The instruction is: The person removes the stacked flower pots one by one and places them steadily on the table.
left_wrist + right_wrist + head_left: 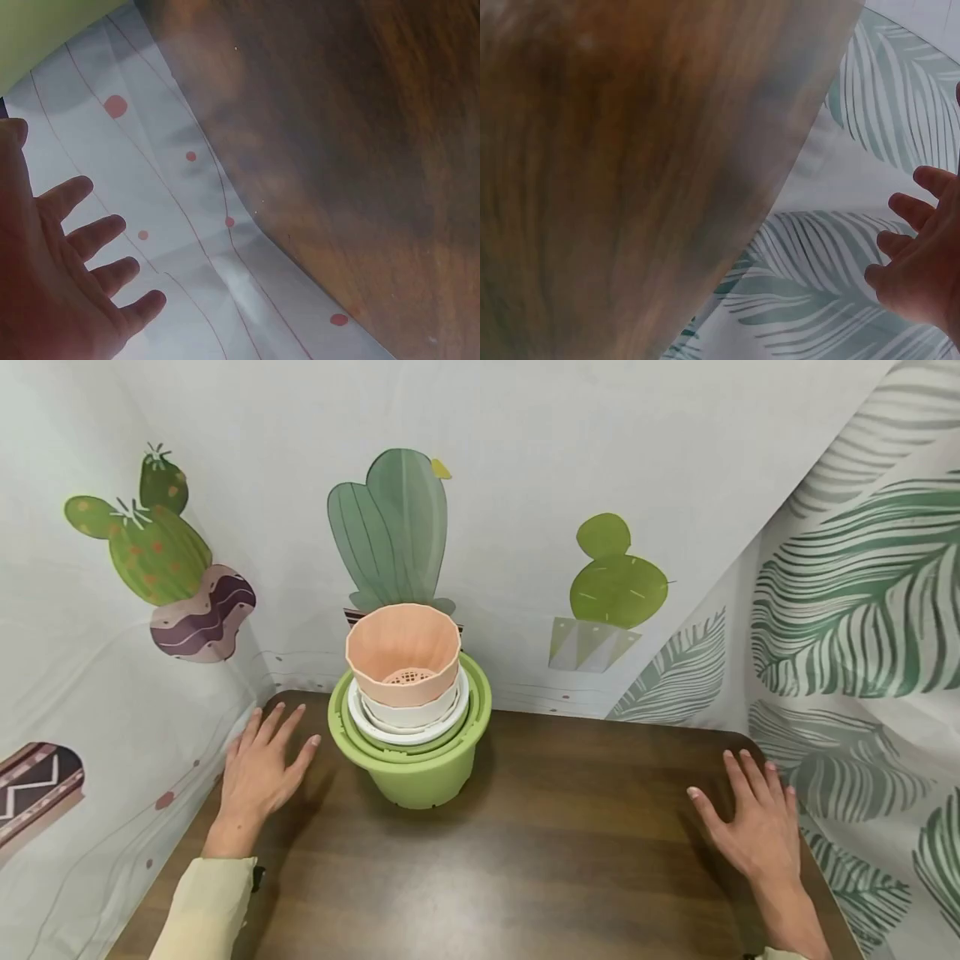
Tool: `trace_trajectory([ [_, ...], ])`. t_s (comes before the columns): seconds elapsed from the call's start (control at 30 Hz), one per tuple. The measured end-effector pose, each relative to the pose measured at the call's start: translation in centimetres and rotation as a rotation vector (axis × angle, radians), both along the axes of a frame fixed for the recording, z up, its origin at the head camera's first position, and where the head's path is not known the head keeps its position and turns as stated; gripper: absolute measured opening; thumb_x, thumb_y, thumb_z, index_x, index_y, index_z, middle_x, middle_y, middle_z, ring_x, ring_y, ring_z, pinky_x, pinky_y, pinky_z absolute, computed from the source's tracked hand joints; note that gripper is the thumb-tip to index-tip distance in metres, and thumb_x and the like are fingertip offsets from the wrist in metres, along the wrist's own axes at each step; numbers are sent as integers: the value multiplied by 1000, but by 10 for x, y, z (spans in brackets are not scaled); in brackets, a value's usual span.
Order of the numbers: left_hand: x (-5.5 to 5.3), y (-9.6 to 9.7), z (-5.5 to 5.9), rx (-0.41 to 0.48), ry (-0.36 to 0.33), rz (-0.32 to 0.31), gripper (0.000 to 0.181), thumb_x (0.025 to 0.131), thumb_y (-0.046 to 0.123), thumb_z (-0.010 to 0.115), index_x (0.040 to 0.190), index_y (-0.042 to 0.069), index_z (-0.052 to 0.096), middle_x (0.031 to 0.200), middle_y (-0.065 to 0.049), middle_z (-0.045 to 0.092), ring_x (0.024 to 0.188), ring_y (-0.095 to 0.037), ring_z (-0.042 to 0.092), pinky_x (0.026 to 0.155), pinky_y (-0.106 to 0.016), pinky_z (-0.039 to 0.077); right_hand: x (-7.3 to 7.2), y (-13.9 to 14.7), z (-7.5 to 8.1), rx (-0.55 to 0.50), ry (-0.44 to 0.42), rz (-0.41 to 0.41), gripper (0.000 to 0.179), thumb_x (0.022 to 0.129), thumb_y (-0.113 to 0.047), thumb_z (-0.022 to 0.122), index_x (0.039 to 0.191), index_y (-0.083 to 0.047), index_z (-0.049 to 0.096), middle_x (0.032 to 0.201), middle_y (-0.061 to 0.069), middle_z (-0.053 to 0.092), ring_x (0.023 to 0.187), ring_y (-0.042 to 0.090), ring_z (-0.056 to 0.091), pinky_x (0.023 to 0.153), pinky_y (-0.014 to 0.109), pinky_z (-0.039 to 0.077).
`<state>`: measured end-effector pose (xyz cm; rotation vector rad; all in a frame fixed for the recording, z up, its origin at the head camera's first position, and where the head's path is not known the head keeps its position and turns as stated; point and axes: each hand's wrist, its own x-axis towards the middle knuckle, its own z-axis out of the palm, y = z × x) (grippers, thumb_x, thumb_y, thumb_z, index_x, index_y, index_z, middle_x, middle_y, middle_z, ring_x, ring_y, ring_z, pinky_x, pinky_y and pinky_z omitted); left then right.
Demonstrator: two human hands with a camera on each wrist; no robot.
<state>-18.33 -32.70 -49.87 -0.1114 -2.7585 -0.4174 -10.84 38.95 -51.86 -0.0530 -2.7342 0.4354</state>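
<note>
A stack of nested flower pots stands toward the back of the table, left of its middle. Its outermost one is a green pot (423, 781); a white pot (408, 717) sits inside, and a peach pot (405, 647) with a perforated bottom tops the stack. To the left of the stack is my left hand (258, 768), fingers spread and holding nothing, near the table's left edge. My right hand (757, 827) is over by the right edge, far from the pots, its fingers spread and nothing in them. Both wrist views show extended fingers with no object.
The dark brown wooden table (570, 860) has rounded back corners. Behind it hangs a white cloth (510, 485) printed with cacti, close against the back edge. More cloth with green leaf prints (862, 610) hangs along the right side.
</note>
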Motion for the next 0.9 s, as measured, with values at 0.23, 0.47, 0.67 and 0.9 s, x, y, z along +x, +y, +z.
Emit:
trace_trajectory([
  [0.23,-2,0,0,7,41,-5,63,107,52,54,160,17,49,162,-23,45,155,-49,27,110,-77,29,0,0,-3,-12,56,14,82,100,-50,67,162,-4,41,164,28,39,158,49,18,125,71,6],
  [0.47,-2,0,-1,23,65,-14,63,107,50,56,157,14,52,158,-24,48,151,-51,33,111,-77,30,1,-2,-4,-14,85,8,79,98,-50,71,156,0,49,158,29,46,154,52,27,124,73,13],
  [0.67,-1,0,-1,36,104,-29,62,105,48,60,154,10,56,153,-27,53,145,-53,41,110,-74,33,1,-3,-5,-23,128,17,74,94,-47,76,149,-1,57,152,29,52,149,56,34,122,73,17],
  [0.9,0,2,3,56,135,-44,60,103,44,64,149,5,60,148,-29,56,140,-55,46,113,-68,36,2,-5,-4,-39,164,31,68,94,-43,78,144,0,62,148,28,56,143,58,40,121,74,20],
])
